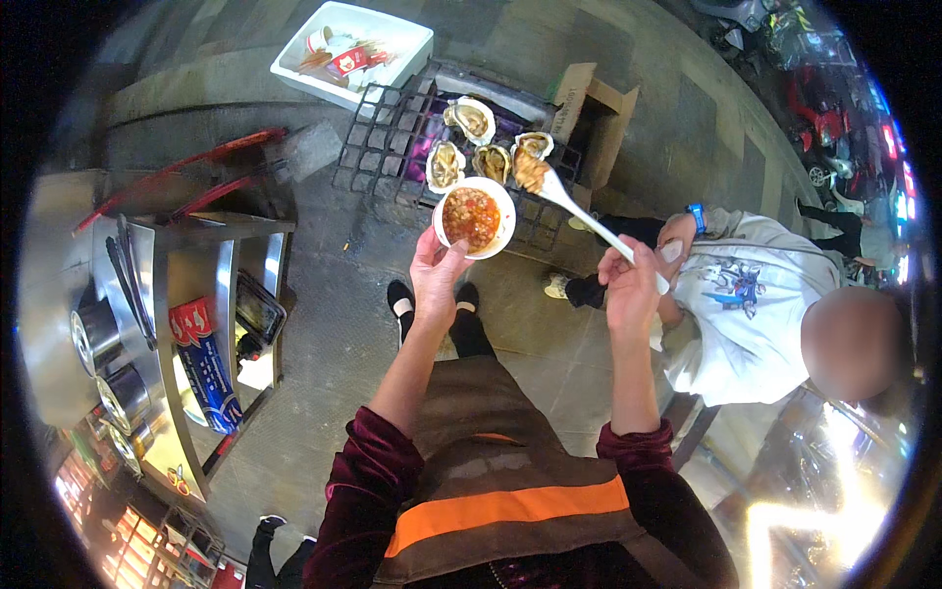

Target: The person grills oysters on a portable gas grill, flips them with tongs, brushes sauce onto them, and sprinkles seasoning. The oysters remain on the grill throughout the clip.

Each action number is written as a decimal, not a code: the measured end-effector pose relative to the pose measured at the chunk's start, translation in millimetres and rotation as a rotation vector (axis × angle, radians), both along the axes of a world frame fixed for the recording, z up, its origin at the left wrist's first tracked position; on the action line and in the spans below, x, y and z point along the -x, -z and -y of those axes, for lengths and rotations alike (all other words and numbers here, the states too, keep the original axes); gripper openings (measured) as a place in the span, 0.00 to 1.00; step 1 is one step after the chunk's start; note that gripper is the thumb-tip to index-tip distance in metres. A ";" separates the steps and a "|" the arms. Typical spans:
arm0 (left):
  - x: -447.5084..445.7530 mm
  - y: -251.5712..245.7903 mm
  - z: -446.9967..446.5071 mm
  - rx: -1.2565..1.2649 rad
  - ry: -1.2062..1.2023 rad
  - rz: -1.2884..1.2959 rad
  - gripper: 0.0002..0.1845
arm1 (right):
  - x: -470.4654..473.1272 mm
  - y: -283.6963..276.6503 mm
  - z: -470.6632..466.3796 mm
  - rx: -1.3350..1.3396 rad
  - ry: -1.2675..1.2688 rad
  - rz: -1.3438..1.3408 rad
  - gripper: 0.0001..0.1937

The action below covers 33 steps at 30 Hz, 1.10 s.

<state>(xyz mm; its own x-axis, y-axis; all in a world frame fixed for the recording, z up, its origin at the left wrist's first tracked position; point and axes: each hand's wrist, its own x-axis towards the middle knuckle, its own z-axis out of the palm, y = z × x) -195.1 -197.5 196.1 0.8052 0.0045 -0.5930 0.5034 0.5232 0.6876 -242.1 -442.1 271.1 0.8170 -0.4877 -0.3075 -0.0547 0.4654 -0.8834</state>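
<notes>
My left hand (pixel 440 274) grips a white bowl (pixel 501 245) of reddish minced sauce (pixel 471 219), its thumb over the rim. In my right hand (pixel 633 283) is a long white plastic spoon (pixel 589 220), held by the handle. Brown minced topping (pixel 529 174) fills the spoon's head, which is over the near edge of an opened oyster (pixel 536 144). Three more opened oysters, one at the back (pixel 472 120), one at the left (pixel 444 166) and one in the middle (pixel 491 163), lie on a black wire grill grate (pixel 375 140). The bowl hides part of the grate's near side.
A white foam box (pixel 412 46) with used cups and sticks stands behind the grill. An open cardboard box (pixel 612 125) sits to its right. A person in a white top (pixel 758 316) is close on my right. At left, a metal cart (pixel 165 272) carries tongs (pixel 131 272) and metal pots (pixel 99 335).
</notes>
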 end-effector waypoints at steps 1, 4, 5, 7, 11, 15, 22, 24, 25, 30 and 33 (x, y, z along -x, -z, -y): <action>5.7 1.9 -1.8 0.006 0.012 -0.005 0.21 | -3.2 7.5 5.0 0.037 0.005 0.040 0.15; 29.6 0.7 -14.2 0.063 0.044 0.001 0.25 | -18.8 32.6 9.9 0.129 0.077 -0.012 0.14; 39.1 -0.4 -20.5 0.039 0.059 0.000 0.25 | -24.9 41.0 10.0 0.176 0.098 -0.028 0.13; 59.3 -3.6 -34.3 0.006 0.087 -0.024 0.25 | -37.5 58.4 4.6 0.193 0.153 -0.065 0.13; 89.2 -9.3 -56.8 -0.016 0.077 -0.110 0.25 | -65.5 82.2 -6.7 0.302 0.183 -0.127 0.13; 108.3 -7.5 -72.8 -0.021 0.022 -0.122 0.25 | -73.0 90.5 -19.8 0.416 0.174 -0.162 0.12; 105.7 -1.8 -86.0 -0.035 0.042 -0.074 0.25 | -77.2 88.9 -31.7 0.486 0.104 -0.170 0.11; 104.2 -2.2 -86.6 -0.032 0.039 -0.084 0.25 | -75.6 88.9 -36.1 0.535 0.056 -0.180 0.11; 103.1 -2.6 -86.2 -0.034 0.038 -0.089 0.25 | -75.8 88.7 -36.6 0.547 0.052 -0.192 0.10; 99.7 -6.2 -85.0 0.008 0.011 -0.086 0.25 | -76.8 89.9 -41.6 0.610 0.013 -0.223 0.10; 97.7 -7.6 -84.3 0.012 -0.005 -0.116 0.25 | -76.6 91.1 -42.4 0.631 0.000 -0.242 0.10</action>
<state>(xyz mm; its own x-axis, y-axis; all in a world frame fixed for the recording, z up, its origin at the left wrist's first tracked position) -292.8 -113.2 203.7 0.7314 0.0006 -0.6820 0.5763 0.5341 0.6185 -165.5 -399.7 180.1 0.7609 -0.6340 -0.1382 -0.2854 -0.1356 -0.9488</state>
